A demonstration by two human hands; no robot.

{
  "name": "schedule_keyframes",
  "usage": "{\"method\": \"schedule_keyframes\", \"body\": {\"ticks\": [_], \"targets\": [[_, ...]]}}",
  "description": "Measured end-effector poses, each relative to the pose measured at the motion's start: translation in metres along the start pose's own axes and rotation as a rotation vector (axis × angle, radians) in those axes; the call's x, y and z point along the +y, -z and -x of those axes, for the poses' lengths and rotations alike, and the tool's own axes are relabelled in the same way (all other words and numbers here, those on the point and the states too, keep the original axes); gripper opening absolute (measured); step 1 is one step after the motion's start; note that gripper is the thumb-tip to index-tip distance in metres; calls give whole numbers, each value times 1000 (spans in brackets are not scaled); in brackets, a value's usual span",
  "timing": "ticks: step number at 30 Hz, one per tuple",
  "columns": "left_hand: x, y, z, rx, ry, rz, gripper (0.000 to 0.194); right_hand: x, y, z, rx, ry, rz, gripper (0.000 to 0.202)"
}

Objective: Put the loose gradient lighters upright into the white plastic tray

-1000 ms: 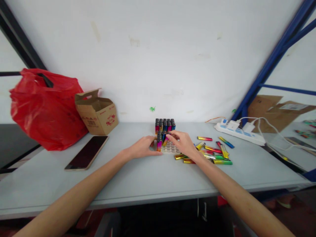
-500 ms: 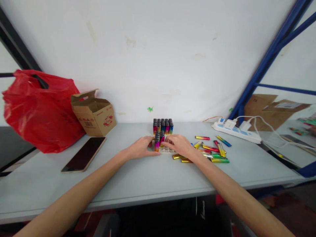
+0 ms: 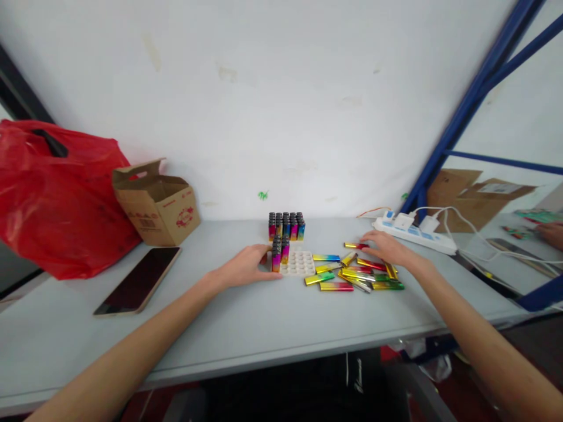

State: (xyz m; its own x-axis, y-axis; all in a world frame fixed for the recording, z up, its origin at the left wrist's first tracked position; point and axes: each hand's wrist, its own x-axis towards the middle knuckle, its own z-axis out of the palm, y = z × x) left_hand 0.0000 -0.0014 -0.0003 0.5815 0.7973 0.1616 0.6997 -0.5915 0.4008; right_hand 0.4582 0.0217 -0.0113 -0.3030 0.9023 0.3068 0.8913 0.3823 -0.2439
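My left hand (image 3: 247, 266) is closed around the left end of a white tray (image 3: 303, 271) with rows of round holes, thumb in front and fingers behind. Several pink-and-purple lighters (image 3: 276, 258) stand upright in the tray at that end. Over on the right, my right hand (image 3: 386, 246) has its thumb and fingertips at the right end of a red-and-gold lighter (image 3: 352, 245) lying flat. Between tray and hand lies a loose pile of shiny metallic lighters (image 3: 347, 273) in gold, red, green and blue.
Behind the tray stands a block of upright lighters (image 3: 287, 227). To the left are a phone (image 3: 139, 281), an open carton (image 3: 165, 211) and a red plastic bag (image 3: 65, 199). A power strip (image 3: 417, 235) with plugs and cables sits at right. Another person's hand (image 3: 552, 234) shows far right.
My right hand has moved from the tray rightward to the red-and-gold lighter, uncovering the tray's holes. My left hand stays at the tray. The view has shifted slightly.
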Motion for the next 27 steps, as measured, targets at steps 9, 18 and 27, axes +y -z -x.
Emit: {"method": "schedule_keyframes", "body": {"ticks": [9,18,27], "targets": [[-1,-1,0,9,-11,-6,63,-30,-2,-12,154,-178,-540,40],[0,-1,0,4,-22,-13,64,-133,9,-45,221,-238,-1436,39],[1,-1,1,2,-48,25,66,-197,-39,-61,35,-227,-1159,54]]}}
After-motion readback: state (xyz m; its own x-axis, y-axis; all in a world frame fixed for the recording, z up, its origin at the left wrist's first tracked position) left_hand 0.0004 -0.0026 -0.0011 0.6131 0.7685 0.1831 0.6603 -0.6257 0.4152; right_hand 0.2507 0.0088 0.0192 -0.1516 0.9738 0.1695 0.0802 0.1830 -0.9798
